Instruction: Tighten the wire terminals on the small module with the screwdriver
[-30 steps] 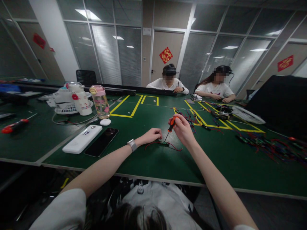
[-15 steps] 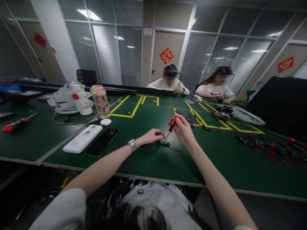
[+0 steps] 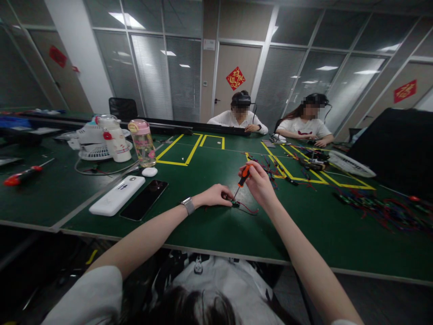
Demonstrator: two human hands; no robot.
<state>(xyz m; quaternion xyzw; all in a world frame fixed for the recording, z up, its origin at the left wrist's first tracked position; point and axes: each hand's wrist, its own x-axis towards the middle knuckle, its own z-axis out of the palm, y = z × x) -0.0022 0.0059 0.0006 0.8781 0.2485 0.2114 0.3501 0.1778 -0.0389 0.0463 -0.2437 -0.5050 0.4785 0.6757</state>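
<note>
My right hand (image 3: 260, 181) is closed round an orange and black screwdriver (image 3: 243, 176). The shaft slants down to the left, and its tip is at a small green circuit board (image 3: 235, 204) with red and black wires (image 3: 249, 210). Thumb and fingers of my left hand (image 3: 216, 196) grip the board's left end and cover part of it. The board lies on the green tabletop (image 3: 203, 230) in front of me. Whether the tip touches a screw is too small to tell.
Left of my hands lie a black phone (image 3: 145, 201), a white power bank (image 3: 117, 195) and a white earbud case (image 3: 149, 172). Bottles (image 3: 142, 143) stand behind them. Another screwdriver (image 3: 23, 176) lies far left. Wired boards (image 3: 389, 207) are heaped at right. Two people sit opposite.
My left hand has moved right and down, and its thumb and fingers have closed on the board's left end. The screwdriver stays in my right hand, almost unmoved.
</note>
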